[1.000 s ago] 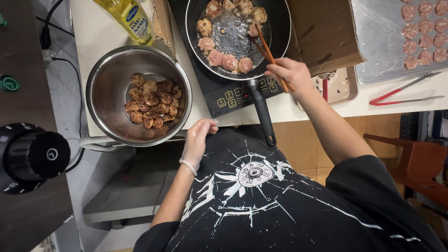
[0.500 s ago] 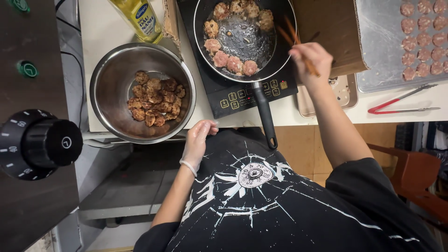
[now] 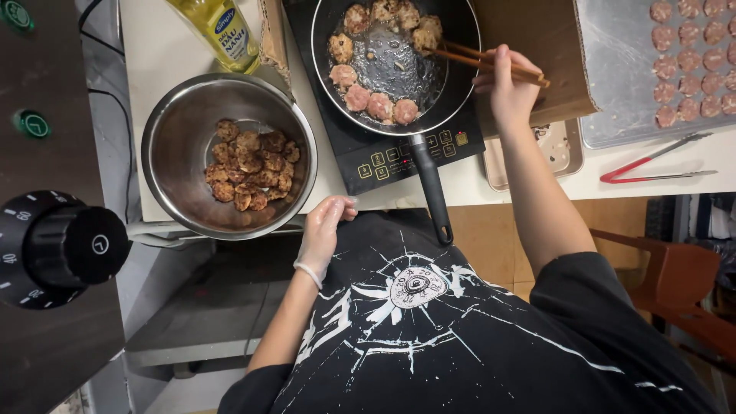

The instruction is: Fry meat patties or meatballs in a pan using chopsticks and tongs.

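My right hand (image 3: 507, 86) grips brown chopsticks (image 3: 484, 63) whose tips reach into a black frying pan (image 3: 452, 92) on a black induction cooker (image 3: 383, 157). Several round meat patties (image 3: 368, 98) fry in the pan's oil. My left hand (image 3: 322, 230), in a thin clear glove, rests at the counter's front edge, just right of a steel bowl (image 3: 172, 138). That bowl holds several browned patties (image 3: 249, 165). The pan's black handle (image 3: 431, 192) points toward me.
A bottle of yellow cooking oil (image 3: 218, 31) stands behind the bowl. A metal tray (image 3: 621, 84) with several raw patties lies at the right, red-handled tongs (image 3: 652, 165) in front of it. A black dial (image 3: 61, 249) sits at the left, a wooden chair (image 3: 675, 291) lower right.
My right hand has moved from the pan's near right rim up and to the right, and the chopsticks now lie more level. The left hand has stayed put.
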